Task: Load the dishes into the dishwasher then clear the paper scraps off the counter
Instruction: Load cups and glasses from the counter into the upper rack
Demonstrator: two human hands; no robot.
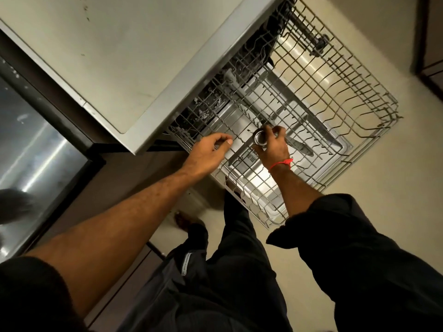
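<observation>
Over the pulled-out rack (311, 97) of the dishwasher, the right hand (273, 147) curls its fingers round a small steel cup (259, 138), held on its side just above the wires. Beside it, the left hand (211, 149) hovers loosely curled, holding nothing. Whether the cup touches the rack is hard to tell; no paper scraps show.
</observation>
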